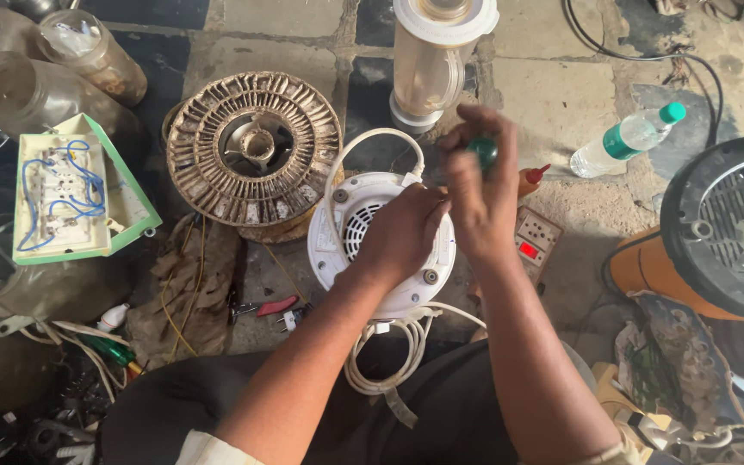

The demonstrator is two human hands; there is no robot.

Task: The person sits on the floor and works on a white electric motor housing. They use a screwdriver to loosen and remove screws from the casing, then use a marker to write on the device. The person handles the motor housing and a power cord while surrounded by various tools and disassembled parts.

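White plastic mixer base seems light and slippery, so your left hand presses on it while your right hand grips the green-handled screwdriver just above.

The white appliance base under the hands looks like smooth, slightly glossy plastic, the round winding core left of it dull corroded metal, the bottle right of it clear plastic, and the floor behind it rough stone.

We see a stone floor carrying a wire spool at upper centre, a plastic bottle upper right, and a switchboard at left.
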